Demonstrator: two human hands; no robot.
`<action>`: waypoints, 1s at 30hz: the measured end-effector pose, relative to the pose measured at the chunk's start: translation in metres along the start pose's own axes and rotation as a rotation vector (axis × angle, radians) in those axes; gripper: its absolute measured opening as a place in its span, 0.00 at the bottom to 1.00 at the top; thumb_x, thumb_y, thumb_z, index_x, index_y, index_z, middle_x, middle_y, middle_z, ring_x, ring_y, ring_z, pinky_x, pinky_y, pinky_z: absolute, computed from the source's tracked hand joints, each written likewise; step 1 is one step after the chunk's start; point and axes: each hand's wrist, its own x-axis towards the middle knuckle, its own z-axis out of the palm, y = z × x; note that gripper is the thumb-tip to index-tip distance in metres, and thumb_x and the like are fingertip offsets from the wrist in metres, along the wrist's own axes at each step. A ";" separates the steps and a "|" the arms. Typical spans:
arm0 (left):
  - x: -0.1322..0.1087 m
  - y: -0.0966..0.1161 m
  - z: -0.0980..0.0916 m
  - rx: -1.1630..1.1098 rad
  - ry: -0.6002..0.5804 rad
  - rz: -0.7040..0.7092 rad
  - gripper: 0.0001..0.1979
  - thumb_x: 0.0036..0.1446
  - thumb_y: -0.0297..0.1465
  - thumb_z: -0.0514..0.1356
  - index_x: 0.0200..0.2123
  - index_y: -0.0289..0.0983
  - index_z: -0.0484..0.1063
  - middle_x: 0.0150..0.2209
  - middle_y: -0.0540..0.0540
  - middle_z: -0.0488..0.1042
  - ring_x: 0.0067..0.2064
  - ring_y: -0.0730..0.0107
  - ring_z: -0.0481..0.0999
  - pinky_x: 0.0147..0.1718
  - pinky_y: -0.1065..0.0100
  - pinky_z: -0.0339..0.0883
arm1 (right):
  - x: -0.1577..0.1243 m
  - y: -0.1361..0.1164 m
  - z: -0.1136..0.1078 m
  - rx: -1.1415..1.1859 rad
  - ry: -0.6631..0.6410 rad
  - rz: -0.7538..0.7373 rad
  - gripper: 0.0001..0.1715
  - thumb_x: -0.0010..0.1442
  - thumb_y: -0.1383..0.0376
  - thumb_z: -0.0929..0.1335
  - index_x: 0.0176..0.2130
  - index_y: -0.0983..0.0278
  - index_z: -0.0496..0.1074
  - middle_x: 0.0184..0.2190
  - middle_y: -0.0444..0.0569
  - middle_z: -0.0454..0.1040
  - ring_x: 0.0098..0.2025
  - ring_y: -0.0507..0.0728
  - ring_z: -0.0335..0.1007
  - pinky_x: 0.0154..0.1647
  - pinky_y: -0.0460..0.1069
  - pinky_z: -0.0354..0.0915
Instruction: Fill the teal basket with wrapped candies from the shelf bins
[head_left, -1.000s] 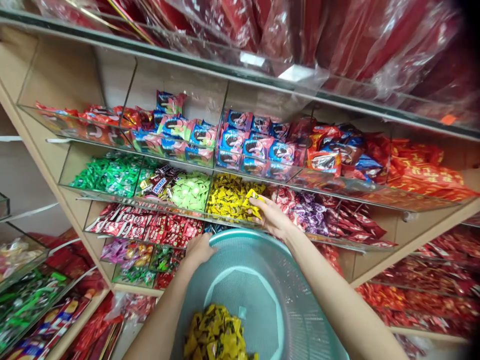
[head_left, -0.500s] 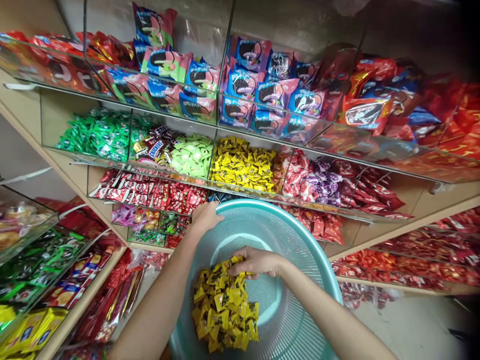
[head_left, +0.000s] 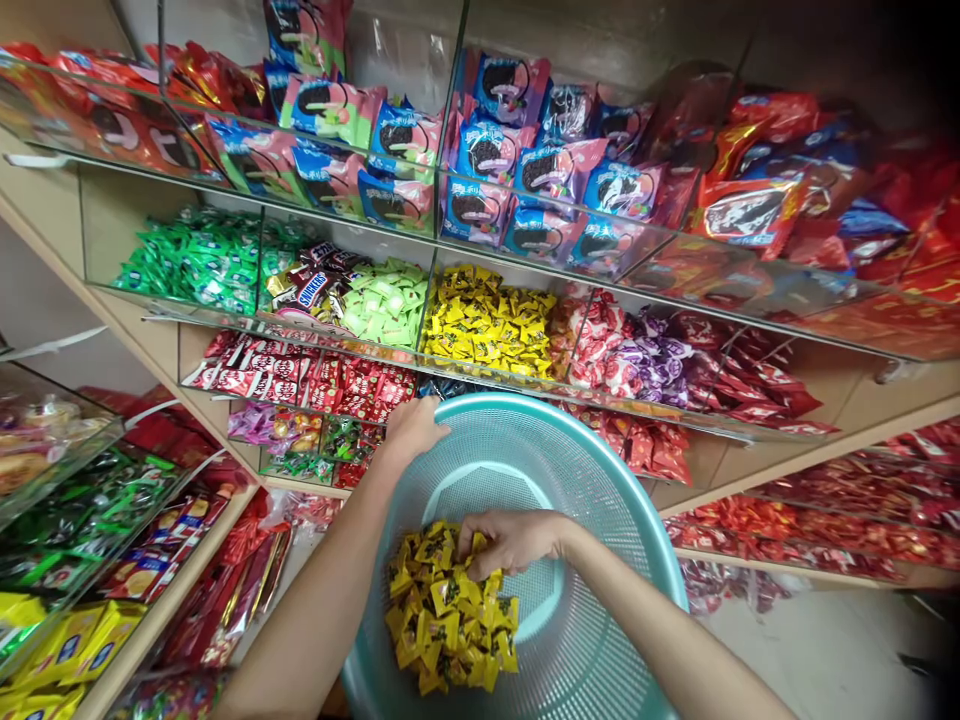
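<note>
On our left, a slanting pale wooden panel [head_left: 161, 350] edges the clear-fronted shelves [head_left: 109, 210]. Our left hand [head_left: 414, 430] grips the round teal plastic mesh basket [head_left: 651, 500] by its far-left rim, near the lower shelf fronts; we cannot tell whether they touch. Inside, at the basket's left, the small squarish yellow-wrapped sweets [head_left: 442, 630] lie heaped, glossy, dark-printed and overlapping. Our right hand [head_left: 517, 540] reaches in at the heap's upper right, fingers bent; we cannot tell whether it grasps any. Further right, bare mesh leaves room before the curving wall, with pale floor [head_left: 817, 640] beyond.
</note>
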 end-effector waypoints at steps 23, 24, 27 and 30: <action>0.002 0.000 -0.002 -0.007 -0.010 -0.006 0.19 0.47 0.43 0.55 0.41 0.42 0.67 0.39 0.44 0.74 0.42 0.60 0.72 0.37 0.67 0.64 | -0.004 -0.013 0.001 0.482 0.043 -0.211 0.21 0.48 0.54 0.68 0.40 0.62 0.67 0.32 0.43 0.63 0.21 0.43 0.51 0.14 0.38 0.47; 0.002 0.000 -0.002 -0.006 -0.006 -0.002 0.19 0.47 0.43 0.55 0.41 0.41 0.67 0.39 0.44 0.74 0.42 0.59 0.72 0.37 0.66 0.64 | -0.003 -0.013 0.001 0.549 0.053 -0.222 0.21 0.49 0.53 0.68 0.39 0.63 0.67 0.33 0.44 0.64 0.20 0.42 0.51 0.14 0.38 0.45; 0.002 0.000 -0.001 -0.011 -0.001 0.004 0.19 0.47 0.43 0.55 0.42 0.41 0.67 0.40 0.44 0.74 0.42 0.59 0.72 0.37 0.66 0.63 | 0.002 -0.011 0.002 0.681 0.078 -0.209 0.22 0.51 0.50 0.65 0.37 0.64 0.66 0.36 0.45 0.65 0.18 0.41 0.54 0.12 0.39 0.40; 0.003 -0.002 0.001 -0.006 0.005 0.012 0.19 0.47 0.43 0.55 0.42 0.42 0.67 0.39 0.44 0.74 0.42 0.60 0.72 0.37 0.67 0.63 | 0.006 -0.010 0.003 0.720 0.077 -0.185 0.25 0.50 0.47 0.64 0.37 0.65 0.65 0.34 0.46 0.66 0.18 0.42 0.55 0.11 0.39 0.40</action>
